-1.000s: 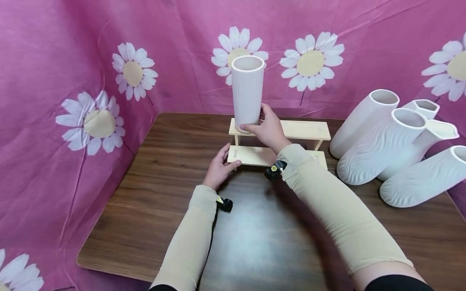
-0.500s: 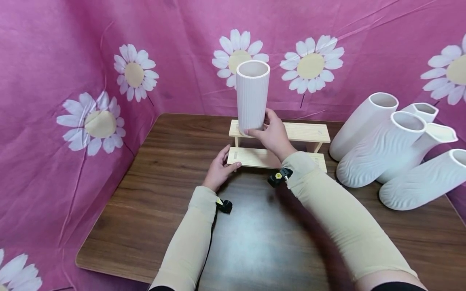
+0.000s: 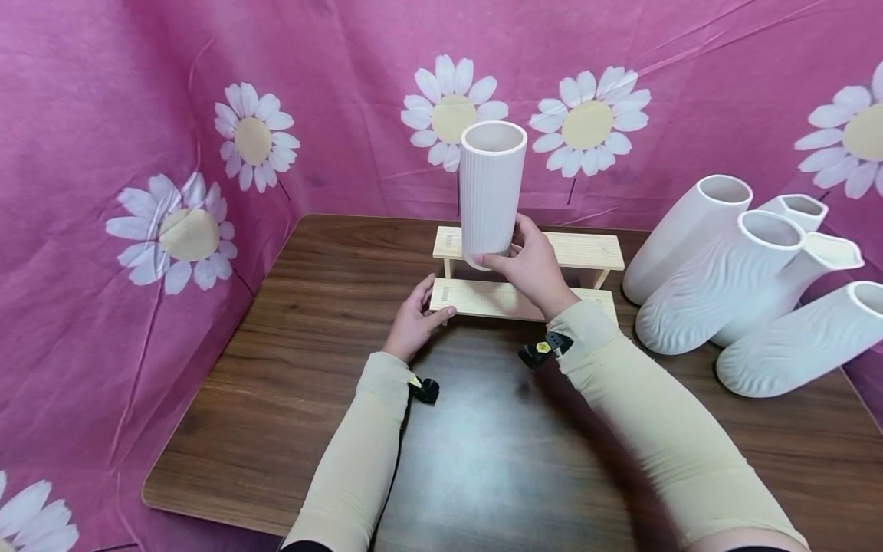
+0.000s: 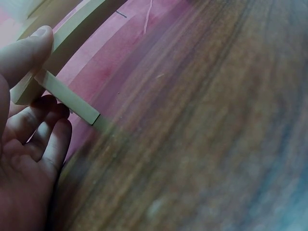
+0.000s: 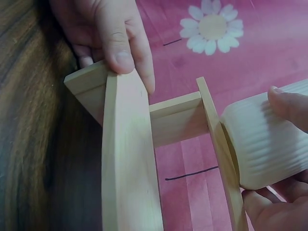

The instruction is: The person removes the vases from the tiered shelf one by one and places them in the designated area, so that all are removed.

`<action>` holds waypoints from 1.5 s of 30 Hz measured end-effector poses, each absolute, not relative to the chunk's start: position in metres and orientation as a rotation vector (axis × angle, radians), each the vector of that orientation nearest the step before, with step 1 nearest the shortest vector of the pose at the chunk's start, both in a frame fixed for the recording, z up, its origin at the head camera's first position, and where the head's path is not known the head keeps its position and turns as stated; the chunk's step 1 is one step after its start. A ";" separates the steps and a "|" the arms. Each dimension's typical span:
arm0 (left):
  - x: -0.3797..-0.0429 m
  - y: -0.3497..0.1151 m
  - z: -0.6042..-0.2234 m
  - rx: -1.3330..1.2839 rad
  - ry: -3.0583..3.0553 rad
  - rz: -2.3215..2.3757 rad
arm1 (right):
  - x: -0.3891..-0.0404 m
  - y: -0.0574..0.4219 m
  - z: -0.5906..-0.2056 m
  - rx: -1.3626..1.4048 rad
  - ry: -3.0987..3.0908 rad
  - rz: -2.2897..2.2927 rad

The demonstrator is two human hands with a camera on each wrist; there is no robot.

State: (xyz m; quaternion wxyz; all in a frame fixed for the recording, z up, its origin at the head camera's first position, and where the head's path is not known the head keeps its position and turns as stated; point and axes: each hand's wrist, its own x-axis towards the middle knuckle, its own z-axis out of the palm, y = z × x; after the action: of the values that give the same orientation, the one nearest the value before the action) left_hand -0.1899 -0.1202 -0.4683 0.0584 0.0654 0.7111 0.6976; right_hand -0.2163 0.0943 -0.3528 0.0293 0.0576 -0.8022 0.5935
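Note:
A white ribbed cylindrical vase (image 3: 491,192) stands nearly upright at the upper step of a two-tier wooden stand (image 3: 586,249). My right hand (image 3: 533,264) grips it low down, thumb in front and fingers behind. In the right wrist view the vase's base (image 5: 240,149) is close against the upper board, slightly tilted; whether it fully rests there I cannot tell. My left hand (image 3: 416,318) holds the left end of the lower step (image 3: 483,299), thumb on top. In the left wrist view its other fingers (image 4: 57,144) curl beneath the board, beside a short leg (image 4: 70,98).
Several other white vases lean together on the right of the brown wooden table (image 3: 276,399), among them a smooth one (image 3: 683,241) and a wavy-ribbed one (image 3: 717,284). A pink cloth (image 3: 345,115) with daisies hangs behind and to the left.
My right hand has shifted the ribbed vase rightward along the upper step and a little towards me. The left hand has kept its place on the lower step.

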 end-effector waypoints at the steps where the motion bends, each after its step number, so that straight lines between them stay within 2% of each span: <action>1: -0.190 -0.120 -0.469 0.198 2.153 2.114 | -0.214 0.095 -0.353 0.181 -2.475 1.827; 19: -0.190 -0.119 -0.469 0.209 2.135 2.143 | -0.184 0.113 -0.360 0.268 -2.361 1.951; 45: -0.189 -0.119 -0.469 0.196 2.130 2.147 | -0.134 0.156 -0.382 0.184 -2.413 1.879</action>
State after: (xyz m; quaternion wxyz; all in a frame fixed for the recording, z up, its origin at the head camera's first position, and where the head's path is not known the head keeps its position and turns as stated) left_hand -0.1886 -0.1185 -0.4690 0.0554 0.0644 0.7018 0.7073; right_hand -0.1336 0.1556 -0.3819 0.0388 0.0600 -0.7870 0.6128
